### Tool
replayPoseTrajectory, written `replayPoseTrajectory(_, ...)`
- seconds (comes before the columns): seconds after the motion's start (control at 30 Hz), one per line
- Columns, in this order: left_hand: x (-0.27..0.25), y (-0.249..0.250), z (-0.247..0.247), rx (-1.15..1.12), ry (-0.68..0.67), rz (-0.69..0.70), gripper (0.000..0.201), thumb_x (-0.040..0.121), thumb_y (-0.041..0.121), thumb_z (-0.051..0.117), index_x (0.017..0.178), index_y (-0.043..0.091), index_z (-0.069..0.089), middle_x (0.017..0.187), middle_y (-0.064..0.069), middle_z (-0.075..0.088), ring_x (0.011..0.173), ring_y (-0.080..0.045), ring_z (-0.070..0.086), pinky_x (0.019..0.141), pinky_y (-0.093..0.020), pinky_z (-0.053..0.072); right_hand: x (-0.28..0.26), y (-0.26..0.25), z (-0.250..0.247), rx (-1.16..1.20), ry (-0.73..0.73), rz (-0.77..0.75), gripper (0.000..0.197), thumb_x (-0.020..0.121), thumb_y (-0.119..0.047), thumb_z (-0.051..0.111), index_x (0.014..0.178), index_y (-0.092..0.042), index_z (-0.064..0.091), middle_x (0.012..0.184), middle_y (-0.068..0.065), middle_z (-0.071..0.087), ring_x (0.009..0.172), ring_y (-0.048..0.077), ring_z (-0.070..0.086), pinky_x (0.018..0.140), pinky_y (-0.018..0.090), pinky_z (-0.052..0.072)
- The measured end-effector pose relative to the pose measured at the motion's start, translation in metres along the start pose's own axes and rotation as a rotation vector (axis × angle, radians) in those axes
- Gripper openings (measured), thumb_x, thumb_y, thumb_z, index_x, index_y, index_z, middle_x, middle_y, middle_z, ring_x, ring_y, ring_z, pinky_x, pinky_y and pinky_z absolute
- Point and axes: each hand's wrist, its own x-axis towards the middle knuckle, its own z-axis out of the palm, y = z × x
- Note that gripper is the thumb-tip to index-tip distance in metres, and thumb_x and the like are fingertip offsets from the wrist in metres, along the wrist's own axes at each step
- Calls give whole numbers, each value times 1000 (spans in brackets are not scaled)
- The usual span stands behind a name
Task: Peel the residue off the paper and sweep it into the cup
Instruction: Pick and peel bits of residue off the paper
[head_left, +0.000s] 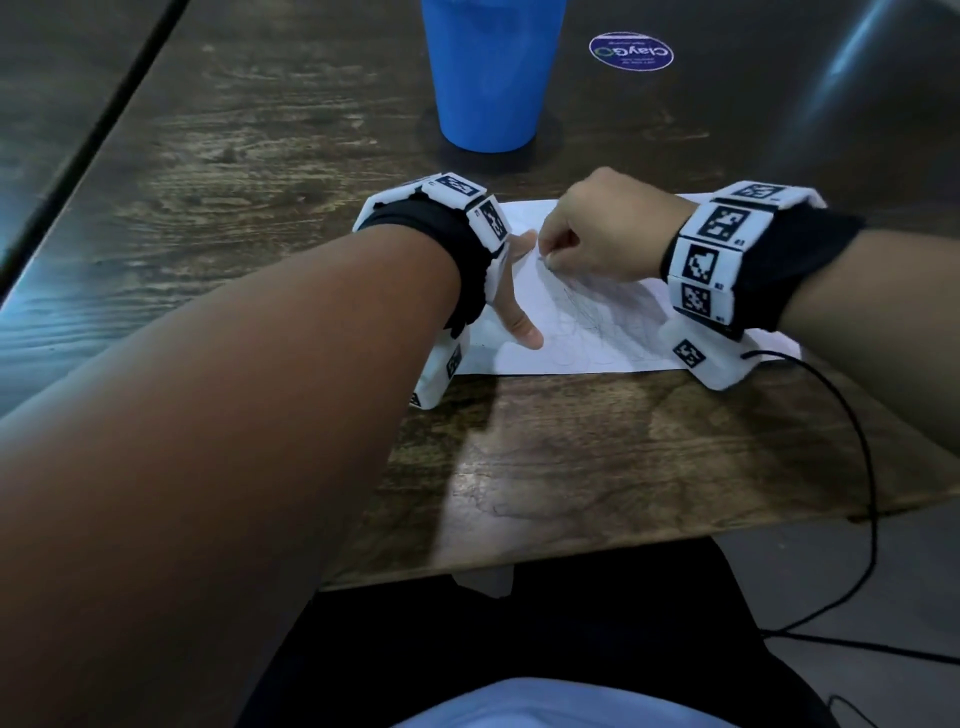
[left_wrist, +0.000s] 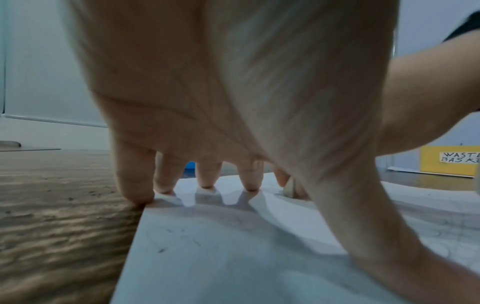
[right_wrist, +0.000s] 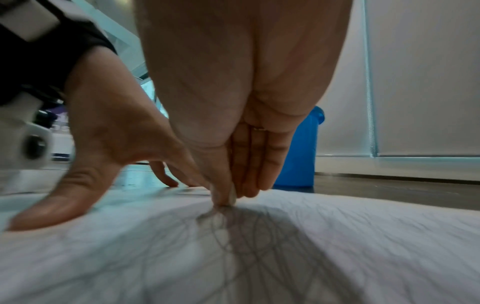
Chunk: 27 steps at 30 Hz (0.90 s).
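Observation:
A white paper (head_left: 597, 332) covered in grey pencil scribbles lies flat on the wooden table. My left hand (head_left: 506, 296) presses its left end with spread, straight fingers (left_wrist: 205, 181). My right hand (head_left: 550, 257) is curled and pinches a small white piece (right_wrist: 233, 195) against the scribbled part of the paper (right_wrist: 363, 236), just right of the left hand (right_wrist: 103, 133). The same piece (left_wrist: 288, 188) shows in the left wrist view. A blue cup (head_left: 491, 73) stands upright behind the paper, apart from both hands; its rim is out of frame.
A round purple sticker (head_left: 631, 50) lies on the table right of the cup. A black cable (head_left: 867, 467) hangs from my right wrist over the table's front edge (head_left: 571, 551). A yellow box labelled waste basket (left_wrist: 449, 160) stands far right.

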Motion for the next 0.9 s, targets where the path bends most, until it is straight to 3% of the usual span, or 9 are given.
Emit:
replayPoseTrajectory(0.17, -3, 2, 3, -20, 17, 20, 127, 71, 69, 75, 161, 31, -7, 169, -5, 1, 153, -30, 14, 120, -45, 16, -16, -3, 2, -8, -116, -99, 14, 91, -24, 69, 103, -24, 77, 92, -6, 73, 84, 14, 62, 81, 31, 51)
replayPoseTrajectory(0.27, 0, 2, 5, 5, 32, 5, 130, 68, 74, 74, 161, 33, -8, 169, -5, 1, 153, -31, 15, 120, -47, 16, -30, -7, 0, 22, -184, -148, 15, 91, -25, 70, 105, -25, 76, 92, -10, 72, 81, 9, 59, 79, 27, 46)
replayPoseTrajectory(0.37, -3, 4, 6, -25, 47, 32, 120, 77, 63, 75, 162, 25, -1, 169, -5, 6, 152, -28, 18, 118, -40, 18, -27, -6, -2, 11, -150, -125, 17, 92, -27, 70, 107, -25, 76, 93, -8, 73, 81, 10, 59, 80, 28, 47)
replayPoseTrajectory(0.47, -1, 1, 8, -47, 34, 22, 121, 77, 63, 75, 161, 30, -5, 169, -3, -1, 154, -28, 12, 120, -42, 14, -16, -7, -3, -8, -87, -45, 16, 91, -27, 70, 106, -25, 77, 95, -3, 73, 87, 18, 63, 84, 36, 53)
replayPoseTrajectory(0.53, -1, -1, 7, -47, 40, 33, 117, 77, 62, 76, 162, 31, 1, 169, -4, 6, 151, -28, 18, 117, -41, 19, -12, -7, -2, -23, -59, -16, 16, 91, -24, 69, 106, -24, 76, 97, 0, 72, 91, 22, 64, 84, 39, 54)
replayPoseTrajectory(0.67, 4, 0, 8, -13, 35, -3, 125, 74, 66, 76, 161, 31, -7, 169, -4, 0, 153, -29, 14, 119, -43, 15, -23, -13, 7, -22, -62, -120, 18, 93, -24, 65, 107, -25, 76, 96, -3, 74, 90, 20, 64, 83, 35, 52)
replayPoseTrajectory(0.8, 11, -4, 12, 156, 90, -54, 155, 37, 97, 70, 153, 47, -19, 169, -3, 1, 151, -30, 23, 120, -45, 21, -43, -18, 6, 56, -185, -205, 17, 92, -25, 68, 105, -30, 77, 91, -9, 73, 80, 11, 60, 74, 26, 44)
replayPoseTrajectory(0.9, 9, -2, 10, 96, 45, -41, 141, 60, 81, 77, 160, 33, -11, 169, -4, 3, 152, -29, 20, 118, -41, 20, -37, -16, 4, 5, -141, -190, 18, 92, -27, 67, 107, -29, 76, 94, -8, 74, 81, 12, 58, 76, 27, 45)
